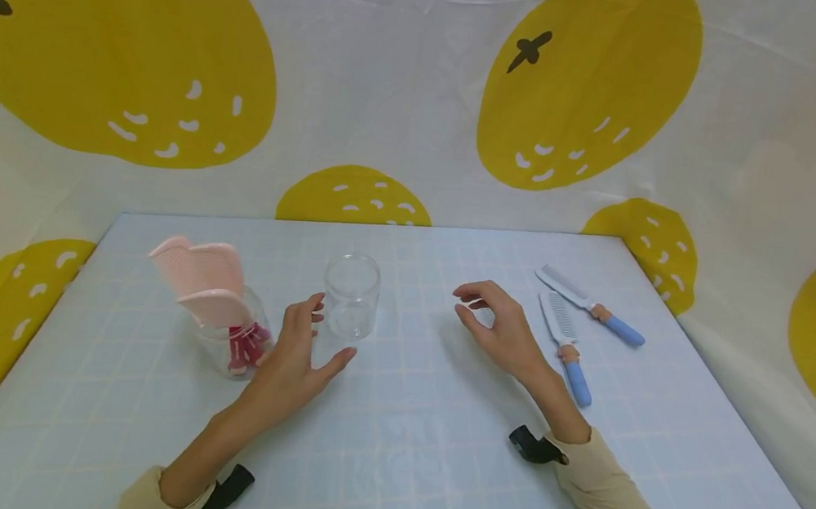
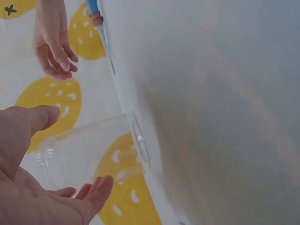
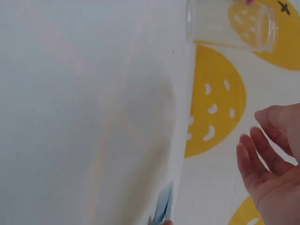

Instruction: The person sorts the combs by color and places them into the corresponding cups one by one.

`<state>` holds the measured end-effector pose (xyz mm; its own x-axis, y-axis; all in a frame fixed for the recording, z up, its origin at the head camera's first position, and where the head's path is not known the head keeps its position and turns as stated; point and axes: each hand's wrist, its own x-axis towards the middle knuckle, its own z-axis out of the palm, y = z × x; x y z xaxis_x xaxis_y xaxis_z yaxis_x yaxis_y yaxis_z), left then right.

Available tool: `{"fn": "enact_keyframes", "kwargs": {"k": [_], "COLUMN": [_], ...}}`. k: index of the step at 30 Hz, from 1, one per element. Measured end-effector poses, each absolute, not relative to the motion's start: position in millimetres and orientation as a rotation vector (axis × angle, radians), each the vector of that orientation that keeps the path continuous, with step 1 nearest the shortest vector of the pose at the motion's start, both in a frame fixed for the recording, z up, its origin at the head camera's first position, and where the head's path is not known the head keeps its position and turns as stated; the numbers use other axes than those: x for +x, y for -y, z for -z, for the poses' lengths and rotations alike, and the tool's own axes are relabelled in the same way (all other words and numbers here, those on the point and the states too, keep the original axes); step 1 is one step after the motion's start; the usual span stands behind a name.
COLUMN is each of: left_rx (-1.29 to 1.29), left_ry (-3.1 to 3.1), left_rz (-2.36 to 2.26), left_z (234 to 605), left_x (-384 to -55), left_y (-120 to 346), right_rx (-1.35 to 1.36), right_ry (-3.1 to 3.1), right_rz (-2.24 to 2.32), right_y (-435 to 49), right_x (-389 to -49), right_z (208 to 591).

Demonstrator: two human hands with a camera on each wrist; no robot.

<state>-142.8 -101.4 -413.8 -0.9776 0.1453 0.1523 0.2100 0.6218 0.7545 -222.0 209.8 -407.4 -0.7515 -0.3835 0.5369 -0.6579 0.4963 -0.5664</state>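
At the far left of the worktop [image 1: 403,459], a filled jar [image 1: 214,353] is occupied by pink combs [image 1: 218,273], their broad heads raised above the rim and tipped leftward, their dark red handles lowered inside. Just beside it, the left hand [image 1: 287,380] is held with thumb and fingers spread, nothing gripped. The clear jar [image 1: 351,305] is stood upright near those fingertips, with nothing seen inside; whether the glass is touched cannot be told. The step in hand is judged to be the handling of this clear jar. For it to be done well, the thumb is best brought round the near side and the fingers round the left, and the wall pressed evenly, since smooth glass may be slipped on or tipped. The left forearm is best kept off the filled jar, which could be made top-heavy by its load. Farther right, the right hand [image 1: 508,338] is held loosely curved above the worktop, empty; a toothed piece [image 1: 485,317], perhaps another comb, is glimpsed through its gap. Beyond it, the near comb [image 1: 567,350] and the far comb [image 1: 590,306] are laid flat, blue handles pointed nearer the right edge, best taken there.
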Motion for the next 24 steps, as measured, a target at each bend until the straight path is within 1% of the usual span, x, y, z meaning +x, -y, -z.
{"fn": "enact_keyframes", "kwargs": {"k": [5, 10, 16, 24], "left_rx": [-0.243, -0.192, -0.112, -0.024], "left_ry": [2.761, 2.713, 2.682, 2.66], "left_rz": [1.302, 1.376, 1.461, 1.615], "left_z": [414, 416, 414, 410], "left_x": [-151, -162, -175, -189], "left_y": [95, 89, 83, 83], "right_rx": [0.815, 0.726, 0.68, 0.587], "right_ry": [2.429, 2.485, 2.548, 2.774], "right_rz": [-1.108, -1.1, -1.08, -1.049], "right_y": [-221, -232, -244, -254], "right_x": [-231, -239, -247, -256], "right_z": [411, 413, 417, 403]}}
